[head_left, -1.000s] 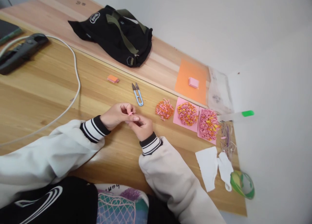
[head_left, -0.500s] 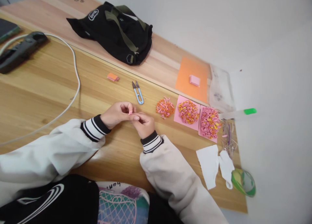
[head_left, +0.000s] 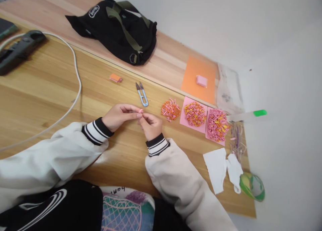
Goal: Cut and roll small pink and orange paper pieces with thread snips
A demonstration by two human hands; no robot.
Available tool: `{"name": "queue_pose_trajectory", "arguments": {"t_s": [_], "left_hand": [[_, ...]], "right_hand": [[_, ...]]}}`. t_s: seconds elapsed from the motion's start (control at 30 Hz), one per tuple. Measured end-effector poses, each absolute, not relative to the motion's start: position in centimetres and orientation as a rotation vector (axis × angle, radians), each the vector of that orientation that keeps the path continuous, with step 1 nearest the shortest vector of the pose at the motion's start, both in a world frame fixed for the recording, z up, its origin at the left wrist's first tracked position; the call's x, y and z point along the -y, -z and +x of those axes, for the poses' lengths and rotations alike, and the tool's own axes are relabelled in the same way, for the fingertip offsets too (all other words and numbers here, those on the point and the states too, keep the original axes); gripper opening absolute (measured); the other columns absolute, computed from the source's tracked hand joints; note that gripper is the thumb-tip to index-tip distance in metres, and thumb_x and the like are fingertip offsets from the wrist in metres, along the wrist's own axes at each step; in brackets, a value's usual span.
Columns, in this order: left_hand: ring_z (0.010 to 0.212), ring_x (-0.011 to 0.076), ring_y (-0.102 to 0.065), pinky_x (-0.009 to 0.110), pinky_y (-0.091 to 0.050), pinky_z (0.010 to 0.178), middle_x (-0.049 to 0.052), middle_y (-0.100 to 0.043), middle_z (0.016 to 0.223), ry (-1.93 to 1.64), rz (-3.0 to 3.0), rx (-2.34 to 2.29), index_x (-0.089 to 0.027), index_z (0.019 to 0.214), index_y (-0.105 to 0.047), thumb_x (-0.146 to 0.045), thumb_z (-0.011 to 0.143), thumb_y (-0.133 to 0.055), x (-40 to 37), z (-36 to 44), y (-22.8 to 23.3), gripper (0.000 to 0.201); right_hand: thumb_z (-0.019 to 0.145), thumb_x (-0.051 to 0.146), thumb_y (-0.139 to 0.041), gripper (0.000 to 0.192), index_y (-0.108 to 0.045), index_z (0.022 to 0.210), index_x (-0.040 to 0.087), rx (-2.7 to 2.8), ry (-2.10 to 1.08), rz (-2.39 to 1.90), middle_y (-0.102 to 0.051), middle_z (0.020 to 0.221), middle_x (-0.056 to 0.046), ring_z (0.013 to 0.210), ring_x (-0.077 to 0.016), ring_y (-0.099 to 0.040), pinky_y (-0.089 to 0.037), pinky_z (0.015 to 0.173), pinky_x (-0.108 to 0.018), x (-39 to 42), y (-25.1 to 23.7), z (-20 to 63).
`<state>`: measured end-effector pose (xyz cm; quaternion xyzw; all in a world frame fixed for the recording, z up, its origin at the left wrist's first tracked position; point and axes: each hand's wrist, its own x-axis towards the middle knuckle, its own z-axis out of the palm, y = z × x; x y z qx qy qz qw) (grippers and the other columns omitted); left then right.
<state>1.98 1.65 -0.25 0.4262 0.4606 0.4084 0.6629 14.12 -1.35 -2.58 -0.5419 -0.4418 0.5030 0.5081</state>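
Note:
My left hand (head_left: 122,116) and my right hand (head_left: 151,124) meet fingertip to fingertip above the table. Pinched between them is a small pink piece (head_left: 141,111), which looks like a twisted or folded strip; the fingers cover much of it. Just beyond the hands lie blue-handled thread snips (head_left: 142,94), blades pointing away. To the right of my right hand is a loose pile of thin pink and orange pieces (head_left: 170,109). A small orange and pink stack of paper (head_left: 115,78) rests farther off to the left.
Two mounds of pink, orange and yellow pieces (head_left: 195,114) sit on pink sheets at right. An orange sheet (head_left: 188,78) bears a pink block (head_left: 201,81). A black bag (head_left: 120,33), white cable (head_left: 77,76), power strip (head_left: 22,51), white paper (head_left: 216,169) and green tape roll (head_left: 252,186) surround the area.
My fingertips have shifted slightly right and away from me. The pink piece now shows at the tips of both hands; my right fingers have straightened upward a little.

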Motion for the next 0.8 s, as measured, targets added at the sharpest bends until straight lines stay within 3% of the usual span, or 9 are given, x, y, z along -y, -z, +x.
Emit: {"name": "queue_pose_trajectory", "arguments": {"t_s": [0.17, 0.3, 0.53, 0.67, 0.8], "left_hand": [[0.069, 0.0136, -0.061, 0.029, -0.049, 0.074, 0.002, -0.069, 0.073, -0.956, 1.026, -1.064, -0.016, 0.062, -0.067, -0.029, 0.048, -0.077, -1.5, 1.8, 0.5, 0.022], [0.066, 0.0133, -0.059, 0.027, -0.048, 0.069, 0.001, -0.067, 0.069, -1.001, 1.124, -1.134, -0.016, 0.062, -0.065, -0.033, 0.05, -0.076, -1.9, 1.7, 0.0, 0.023], [0.064, 0.0133, -0.055, 0.026, -0.043, 0.064, 0.003, -0.063, 0.065, -0.812, 1.799, -0.992, -0.014, 0.06, -0.062, -0.036, 0.061, -0.068, -5.1, 5.9, -2.4, 0.023], [0.069, 0.015, -0.053, 0.028, -0.042, 0.067, 0.003, -0.061, 0.073, -0.785, 2.103, -0.921, -0.014, 0.071, -0.065, -0.031, 0.061, -0.067, -7.1, 9.4, -2.2, 0.02], [0.072, 0.0158, -0.053, 0.031, -0.042, 0.07, 0.005, -0.059, 0.082, -0.813, 2.136, -0.945, -0.016, 0.088, -0.064, -0.026, 0.063, -0.065, -7.7, 9.5, -2.9, 0.027]], "right_hand": [[0.067, 0.034, -0.059, 0.022, -0.066, 0.072, 0.014, 1.119, -1.216, -1.308, -0.062, 0.056, -0.001, 0.047, -0.0099, -0.052, -0.044, 0.045, -0.022, 1.4, 2.8, 14.1], [0.069, 0.027, -0.057, 0.015, -0.066, 0.067, 0.015, 1.384, -1.121, -1.296, -0.063, 0.06, -0.002, 0.051, -0.01, -0.052, -0.044, 0.051, -0.022, 1.6, 3.0, 14.0], [0.071, 0.02, -0.055, 0.013, -0.066, 0.066, 0.015, 1.745, -0.93, -1.329, -0.062, 0.057, 0.0, 0.052, -0.0102, -0.052, -0.038, 0.052, -0.021, 1.6, 3.4, 13.9], [0.065, 0.017, -0.06, 0.015, -0.06, 0.051, 0.014, 1.796, -0.905, -1.463, -0.059, 0.052, 0.0, 0.049, -0.0107, -0.051, -0.033, 0.047, -0.02, 1.5, 3.3, 13.9], [0.069, 0.021, -0.057, 0.016, -0.063, 0.055, 0.016, 1.744, -0.903, -1.433, -0.061, 0.054, 0.0, 0.05, -0.0117, -0.053, -0.034, 0.047, -0.021, 1.6, 3.1, 14.0]]}}
